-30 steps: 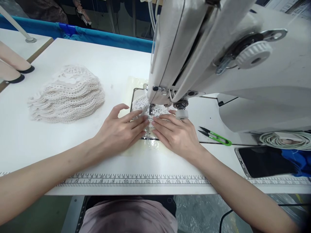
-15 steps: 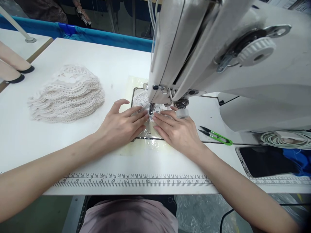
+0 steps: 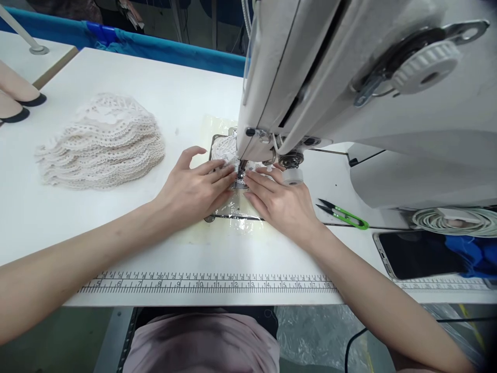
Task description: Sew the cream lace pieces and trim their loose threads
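Observation:
A piece of white lace point(image 3: 224, 149) lies under the presser foot point(image 3: 241, 169) of a white sewing machine point(image 3: 267, 77). My left hand point(image 3: 196, 189) rests flat on the lace's left side, fingers stretched toward the foot. From the right, my right hand point(image 3: 281, 199) presses down the same way, its fingertips close to the foot. Both hands are open and cover much of the lace. The rest of it runs behind the foot, partly hidden by the machine head.
A stack of white lace pieces point(image 3: 103, 145) lies to the left. Green-handled thread snips point(image 3: 344, 213), a phone point(image 3: 419, 254), a coil of pale cord point(image 3: 458, 221) and blue cloth point(image 3: 469, 254) are at the right. A printed ruler point(image 3: 217, 284) runs along the table's front edge.
The lace has slid away from me under the presser foot, so less of it shows in front. Both hands have moved slightly forward with it. The camera view has shifted a little.

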A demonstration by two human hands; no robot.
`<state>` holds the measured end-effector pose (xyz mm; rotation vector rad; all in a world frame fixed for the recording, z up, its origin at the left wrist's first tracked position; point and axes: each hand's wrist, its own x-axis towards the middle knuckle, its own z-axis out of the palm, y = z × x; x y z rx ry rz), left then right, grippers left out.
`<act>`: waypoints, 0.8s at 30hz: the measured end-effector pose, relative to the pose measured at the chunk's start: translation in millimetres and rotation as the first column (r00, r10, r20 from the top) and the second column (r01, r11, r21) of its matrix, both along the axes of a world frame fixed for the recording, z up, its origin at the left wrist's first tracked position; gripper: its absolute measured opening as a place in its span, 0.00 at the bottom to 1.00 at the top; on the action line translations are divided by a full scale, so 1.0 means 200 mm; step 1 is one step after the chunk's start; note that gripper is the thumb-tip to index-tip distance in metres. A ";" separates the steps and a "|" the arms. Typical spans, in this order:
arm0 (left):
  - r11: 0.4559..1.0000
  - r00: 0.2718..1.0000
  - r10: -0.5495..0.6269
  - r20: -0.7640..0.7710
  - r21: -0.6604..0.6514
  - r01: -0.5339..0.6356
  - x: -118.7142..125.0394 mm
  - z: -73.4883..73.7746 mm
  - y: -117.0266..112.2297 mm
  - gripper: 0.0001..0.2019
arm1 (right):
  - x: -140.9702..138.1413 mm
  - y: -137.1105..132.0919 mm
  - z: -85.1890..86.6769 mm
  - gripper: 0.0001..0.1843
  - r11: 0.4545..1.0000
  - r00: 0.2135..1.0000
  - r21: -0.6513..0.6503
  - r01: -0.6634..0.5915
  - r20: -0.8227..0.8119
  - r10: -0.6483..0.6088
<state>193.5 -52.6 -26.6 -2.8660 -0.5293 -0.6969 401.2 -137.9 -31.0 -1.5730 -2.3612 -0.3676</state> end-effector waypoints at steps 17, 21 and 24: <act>0.999 1.000 0.026 -0.006 0.030 -0.026 0.00 -0.01 -0.01 0.15 | -0.01 0.00 0.00 0.19 0.998 0.999 0.064 -0.004 0.040 0.002; 0.999 0.999 0.039 -0.022 0.019 -0.038 -0.01 -0.02 0.00 0.16 | -0.01 0.01 -0.01 0.18 0.997 0.999 0.075 0.006 0.043 -0.009; 0.998 0.996 0.066 -0.052 0.006 -0.066 -0.02 -0.01 0.01 0.19 | 0.00 0.01 -0.01 0.17 0.996 0.999 0.088 0.003 0.035 -0.006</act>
